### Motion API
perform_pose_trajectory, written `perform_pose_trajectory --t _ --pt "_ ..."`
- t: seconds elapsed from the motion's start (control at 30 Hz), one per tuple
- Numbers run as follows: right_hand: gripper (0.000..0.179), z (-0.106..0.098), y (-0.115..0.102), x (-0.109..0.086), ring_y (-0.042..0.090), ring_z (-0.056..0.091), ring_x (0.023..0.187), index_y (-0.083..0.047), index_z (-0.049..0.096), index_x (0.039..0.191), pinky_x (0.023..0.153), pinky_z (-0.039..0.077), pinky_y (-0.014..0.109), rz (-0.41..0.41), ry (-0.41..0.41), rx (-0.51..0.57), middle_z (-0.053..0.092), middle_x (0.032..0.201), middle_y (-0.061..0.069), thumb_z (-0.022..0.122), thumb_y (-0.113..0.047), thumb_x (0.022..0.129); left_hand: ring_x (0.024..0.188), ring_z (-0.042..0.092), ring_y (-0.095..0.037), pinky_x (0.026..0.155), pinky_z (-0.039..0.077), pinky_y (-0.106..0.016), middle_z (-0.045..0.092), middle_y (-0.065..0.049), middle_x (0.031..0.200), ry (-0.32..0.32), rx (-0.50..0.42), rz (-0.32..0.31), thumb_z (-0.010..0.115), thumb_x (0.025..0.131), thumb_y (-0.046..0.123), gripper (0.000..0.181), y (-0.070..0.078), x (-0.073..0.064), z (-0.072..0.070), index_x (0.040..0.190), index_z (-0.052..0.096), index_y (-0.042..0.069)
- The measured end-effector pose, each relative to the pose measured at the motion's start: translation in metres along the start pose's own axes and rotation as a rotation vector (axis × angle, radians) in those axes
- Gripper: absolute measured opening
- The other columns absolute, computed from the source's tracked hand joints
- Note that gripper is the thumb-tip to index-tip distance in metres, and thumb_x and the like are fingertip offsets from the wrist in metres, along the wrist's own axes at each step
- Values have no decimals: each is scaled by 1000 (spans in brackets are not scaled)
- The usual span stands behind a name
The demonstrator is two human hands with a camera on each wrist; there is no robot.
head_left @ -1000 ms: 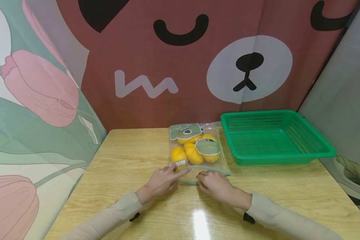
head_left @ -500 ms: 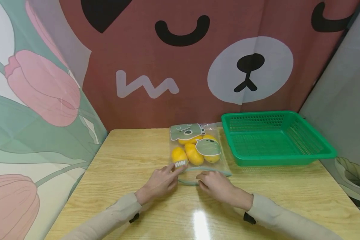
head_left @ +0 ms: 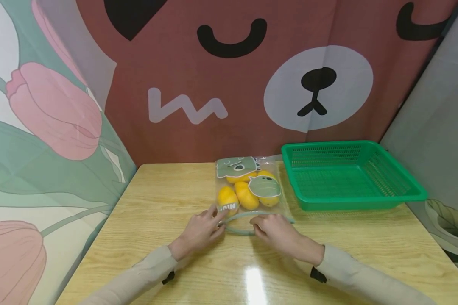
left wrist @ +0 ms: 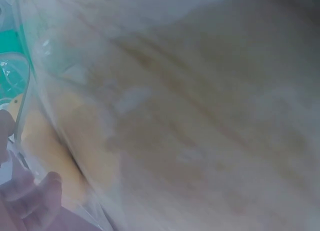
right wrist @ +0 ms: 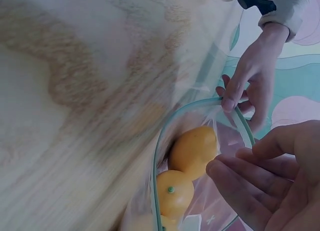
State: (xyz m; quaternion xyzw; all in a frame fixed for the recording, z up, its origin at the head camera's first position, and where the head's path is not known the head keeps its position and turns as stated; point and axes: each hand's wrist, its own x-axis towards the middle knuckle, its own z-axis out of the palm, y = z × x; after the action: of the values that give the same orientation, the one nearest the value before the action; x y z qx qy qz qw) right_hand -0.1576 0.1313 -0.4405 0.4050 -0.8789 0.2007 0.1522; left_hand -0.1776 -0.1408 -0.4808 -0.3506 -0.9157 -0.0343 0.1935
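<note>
A clear zip bag [head_left: 265, 186] with green cartoon prints lies on the table, its green-edged mouth parted toward me. Inside are several yellow, lemon-like fruits [head_left: 247, 197]; one shows a small green stem end in the right wrist view. My left hand [head_left: 200, 228] pinches the left end of the mouth between thumb and fingers. Farther right, my right hand [head_left: 278, 235] grips the upper side of the rim, its thumb and index finger [right wrist: 235, 178] at the edge. In the left wrist view, blurred plastic fills most of the picture, with fingers [left wrist: 47, 196] low at the left.
To the right of the bag stands a green plastic basket [head_left: 351, 182] with perforated walls. The wooden table [head_left: 168, 190] meets a printed cloth backdrop [head_left: 175, 144] just behind the bag.
My left index finger, stretched over the bag before, has drawn back to the left end of the mouth. The right hand has barely shifted, and the fruits stay in place.
</note>
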Motion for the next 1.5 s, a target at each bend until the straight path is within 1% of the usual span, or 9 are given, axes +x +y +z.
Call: perform_pose_trajectory --t 0.17,0.27,0.37,0.57,0.77,1.03,1.23,1.4,1.5 --pt "10 -4 -1 2 2 49 58 -3 74 89 51 44 17 12 13 18 68 74 1 65 2 85 59 42 -6 43 32 -16 48 -1 91 -55 15 -42 56 98 41 45 0 -1 1 139 52 21" --pt "10 -4 0 3 1 45 55 -6 74 88 49 41 16 19 26 8 66 72 -2 66 0 85 57 41 -6 43 31 -16 49 0 88 -64 18 -54 58 98 42 47 0 -2 0 139 52 21" --pt "10 -4 2 3 0 43 54 -7 74 89 47 39 15 28 40 2 66 72 -2 66 -2 84 55 42 -5 42 32 -16 51 1 84 -65 -20 -78 60 97 42 47 1 -2 -1 138 53 21" --pt "9 -5 3 4 2 44 56 -8 73 87 48 39 16 27 71 -2 64 72 -4 67 -2 84 59 48 -5 49 41 -22 57 2 83 -106 -127 -162 59 96 47 51 0 -2 -3 139 53 21" --pt "8 -4 4 6 5 51 62 -9 73 88 52 43 18 7 105 -17 65 77 -4 68 -3 83 62 54 -6 54 46 -24 66 1 87 -99 -237 -211 59 95 50 54 -1 -6 -4 138 54 18" --pt "9 -2 2 8 8 52 68 -10 72 89 56 45 20 -10 131 -37 63 80 -5 70 -4 83 52 46 -1 50 43 -22 54 13 72 -120 -416 -273 45 101 52 51 -3 -7 -7 138 54 17" --pt "12 0 1 8 11 53 72 -10 73 90 57 46 20 -26 161 -38 65 84 -4 72 -3 80 57 50 -2 53 45 -23 60 11 77 -131 -495 -344 40 105 45 46 -3 -4 -8 138 54 15" --pt "16 2 1 11 12 49 76 -11 72 89 54 44 19 -81 210 -29 59 87 -3 74 0 77 56 54 -4 50 47 -25 63 6 78 -131 -602 -415 45 106 32 39 -4 -2 -7 139 51 12" --pt "18 3 1 14 14 45 77 -11 71 89 58 42 21 -127 232 -41 57 87 -2 74 1 76 55 55 -6 48 46 -26 63 3 76 -117 -663 -446 49 105 26 37 -4 0 -8 138 52 10"
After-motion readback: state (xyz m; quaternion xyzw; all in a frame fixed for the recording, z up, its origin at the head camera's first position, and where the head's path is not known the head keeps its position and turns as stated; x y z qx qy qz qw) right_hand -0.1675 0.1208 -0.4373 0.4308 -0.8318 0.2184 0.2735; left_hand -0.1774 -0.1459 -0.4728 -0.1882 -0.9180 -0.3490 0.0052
